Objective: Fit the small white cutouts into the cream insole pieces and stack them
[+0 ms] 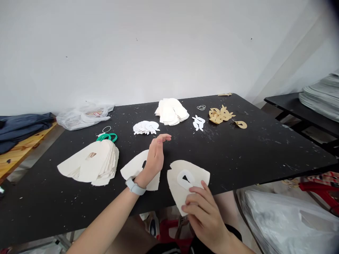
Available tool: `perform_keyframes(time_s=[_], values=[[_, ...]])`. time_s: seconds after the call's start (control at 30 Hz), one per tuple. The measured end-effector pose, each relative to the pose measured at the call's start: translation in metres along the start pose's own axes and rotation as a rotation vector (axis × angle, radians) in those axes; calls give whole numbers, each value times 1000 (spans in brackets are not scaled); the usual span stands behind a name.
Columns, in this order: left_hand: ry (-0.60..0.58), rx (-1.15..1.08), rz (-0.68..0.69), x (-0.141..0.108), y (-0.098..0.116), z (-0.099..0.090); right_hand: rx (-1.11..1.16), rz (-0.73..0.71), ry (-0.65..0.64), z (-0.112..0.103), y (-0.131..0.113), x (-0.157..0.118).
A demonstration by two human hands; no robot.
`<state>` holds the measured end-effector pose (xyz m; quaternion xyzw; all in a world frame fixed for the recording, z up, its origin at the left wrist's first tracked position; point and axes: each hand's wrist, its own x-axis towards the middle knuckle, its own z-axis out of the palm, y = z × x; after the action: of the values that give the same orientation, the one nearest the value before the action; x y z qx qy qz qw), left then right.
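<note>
My left hand [155, 158], with a watch on the wrist, is held edge-on over a cream cut-out piece [134, 164] with a dark hole, its fingers stretched out and nothing visible in them. I cannot tell whether it touches the piece. My right hand [202, 208] grips the lower right side of another cream cut-out piece [176, 187] at the table's front edge; its thumb is hidden. On that piece lies a white teardrop-shaped ring [180, 180] around a small opening. To the left is a thick stack of cream pieces [92, 160].
Green-handled scissors [107, 137] lie behind the left stack. Further back on the black table [254, 155] are white cut-outs [146, 127], a cream stack [171, 112], more white cut-outs [198, 122], tan cut-outs [219, 115] and a plastic bag [82, 118].
</note>
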<state>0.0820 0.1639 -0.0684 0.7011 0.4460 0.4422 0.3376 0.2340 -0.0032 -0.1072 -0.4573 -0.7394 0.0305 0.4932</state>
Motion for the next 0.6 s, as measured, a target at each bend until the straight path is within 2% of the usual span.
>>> perform_keyframes(time_s=[0.07,0.1,0.17,0.23,0.3,0.37,0.43,0.5,0.6], values=[[-87,-104,-52,3,-1,0,107,37,56,-18,-6,18],[-173,-183,-89,4,-2,-1,183,78,78,-27,-8,28],[-426,-378,-183,5,0,-2,325,206,179,-39,-6,47],[-680,-569,-294,3,4,-4,429,350,356,-41,6,62],[-831,-707,-392,0,9,-7,491,500,500,-36,24,71],[-877,-781,-458,-4,14,-9,540,638,552,-25,44,73],[-871,-802,-462,-7,17,-9,579,732,569,-15,59,70],[-830,-770,-420,-8,17,-8,601,778,595,-6,69,65],[-703,-633,-350,-8,14,-2,593,794,628,0,75,57]])
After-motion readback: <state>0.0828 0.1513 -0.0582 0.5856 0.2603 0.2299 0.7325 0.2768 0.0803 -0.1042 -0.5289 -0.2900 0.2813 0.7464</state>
